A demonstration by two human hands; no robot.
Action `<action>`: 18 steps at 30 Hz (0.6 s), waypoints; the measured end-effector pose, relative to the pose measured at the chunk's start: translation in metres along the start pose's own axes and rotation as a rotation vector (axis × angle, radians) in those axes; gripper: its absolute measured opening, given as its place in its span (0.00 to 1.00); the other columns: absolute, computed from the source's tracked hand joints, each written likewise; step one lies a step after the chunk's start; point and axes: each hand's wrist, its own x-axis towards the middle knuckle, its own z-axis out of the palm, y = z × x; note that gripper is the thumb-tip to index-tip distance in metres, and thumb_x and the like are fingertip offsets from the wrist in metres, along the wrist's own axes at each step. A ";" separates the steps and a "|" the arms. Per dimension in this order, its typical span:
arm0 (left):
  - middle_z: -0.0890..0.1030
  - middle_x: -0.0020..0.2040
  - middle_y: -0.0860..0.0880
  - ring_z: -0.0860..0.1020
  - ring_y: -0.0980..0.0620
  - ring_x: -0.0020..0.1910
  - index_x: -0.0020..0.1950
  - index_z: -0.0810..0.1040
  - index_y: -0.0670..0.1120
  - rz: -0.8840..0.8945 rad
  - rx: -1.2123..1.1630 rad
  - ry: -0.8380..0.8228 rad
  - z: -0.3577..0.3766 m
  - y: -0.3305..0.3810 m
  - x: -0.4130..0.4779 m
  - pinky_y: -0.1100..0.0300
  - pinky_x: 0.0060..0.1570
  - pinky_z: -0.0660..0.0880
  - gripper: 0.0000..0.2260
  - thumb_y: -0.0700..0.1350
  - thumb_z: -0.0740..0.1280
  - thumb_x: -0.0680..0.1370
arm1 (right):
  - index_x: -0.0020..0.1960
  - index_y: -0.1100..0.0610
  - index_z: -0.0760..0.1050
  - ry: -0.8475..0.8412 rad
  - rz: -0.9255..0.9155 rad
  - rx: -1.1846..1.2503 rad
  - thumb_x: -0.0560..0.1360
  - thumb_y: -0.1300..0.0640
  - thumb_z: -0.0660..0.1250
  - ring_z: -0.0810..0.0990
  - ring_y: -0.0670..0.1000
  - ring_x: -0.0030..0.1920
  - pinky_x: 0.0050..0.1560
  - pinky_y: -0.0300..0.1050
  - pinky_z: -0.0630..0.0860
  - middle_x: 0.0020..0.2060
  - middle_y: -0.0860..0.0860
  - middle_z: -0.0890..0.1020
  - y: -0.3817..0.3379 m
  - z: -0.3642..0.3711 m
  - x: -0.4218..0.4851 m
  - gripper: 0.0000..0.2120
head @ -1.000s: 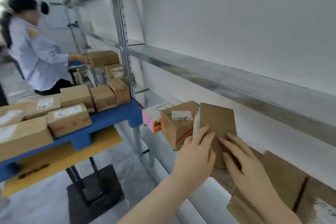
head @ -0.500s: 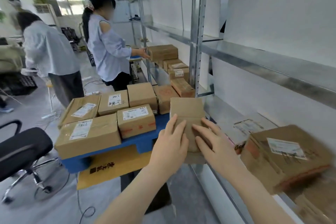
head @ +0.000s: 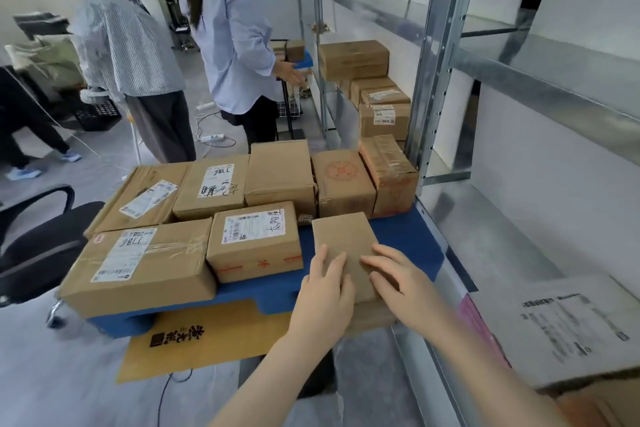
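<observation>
Room: grey-floored parcel room, metal racks along the wall, other people (head: 235, 38) busy at the far racks.
Left grip (head: 325, 284): clamped on the small box (head: 343, 236), fingers across the left part of its top face; I cannot see the thumb.
Right grip (head: 398, 281): clamped on the same box from the right, fingers spread over the top.
Small box: plain brown, no label showing, held over the near right corner of the blue bench (head: 405, 236). Its near end overhangs the bench edge, and I cannot tell whether it touches the bench.
Just left of the grip: a labelled box (head: 254, 241), then a large taped box (head: 138, 270).
Beyond the grip: a row of five more boxes along the far side of the bench.
Right of the grip: the lower shelf (head: 485, 218), bare steel here, with a white parcel (head: 561, 329) nearer me.
Under the bench: a yellow cardboard sheet (head: 207, 340).
Progress: early, I judge. One box is in hand at the bench corner and seven more wait on the bench, while this shelf bay holds almost nothing.
</observation>
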 end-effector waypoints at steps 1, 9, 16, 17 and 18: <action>0.49 0.78 0.54 0.64 0.45 0.70 0.74 0.60 0.55 -0.030 -0.003 0.000 0.005 -0.001 0.010 0.49 0.66 0.68 0.20 0.53 0.53 0.81 | 0.67 0.47 0.72 -0.022 -0.004 0.008 0.80 0.54 0.59 0.62 0.35 0.65 0.58 0.25 0.60 0.71 0.41 0.65 0.009 0.002 0.011 0.16; 0.48 0.78 0.50 0.59 0.43 0.74 0.75 0.60 0.48 -0.178 -0.111 -0.044 0.034 -0.016 0.055 0.48 0.70 0.63 0.21 0.46 0.54 0.81 | 0.67 0.44 0.71 -0.230 -0.002 -0.033 0.79 0.59 0.58 0.64 0.42 0.69 0.63 0.37 0.65 0.72 0.40 0.62 0.066 0.021 0.076 0.19; 0.60 0.75 0.47 0.66 0.44 0.67 0.72 0.65 0.48 -0.037 0.175 0.096 0.014 -0.027 0.074 0.51 0.61 0.69 0.20 0.46 0.56 0.80 | 0.69 0.41 0.68 -0.332 -0.039 -0.229 0.80 0.55 0.57 0.63 0.47 0.70 0.61 0.43 0.66 0.73 0.41 0.61 0.069 0.009 0.110 0.19; 0.63 0.74 0.47 0.65 0.43 0.67 0.72 0.65 0.48 0.016 0.277 0.135 0.005 -0.030 0.085 0.50 0.62 0.68 0.20 0.46 0.56 0.79 | 0.70 0.41 0.66 -0.327 -0.024 -0.300 0.80 0.51 0.57 0.60 0.49 0.71 0.64 0.48 0.65 0.74 0.42 0.60 0.065 0.010 0.107 0.19; 0.65 0.73 0.47 0.65 0.43 0.67 0.71 0.66 0.47 0.069 0.380 0.150 -0.004 -0.033 0.097 0.49 0.63 0.65 0.20 0.46 0.56 0.79 | 0.71 0.41 0.63 -0.308 -0.003 -0.379 0.79 0.44 0.55 0.57 0.51 0.73 0.67 0.53 0.63 0.75 0.44 0.58 0.059 0.014 0.101 0.20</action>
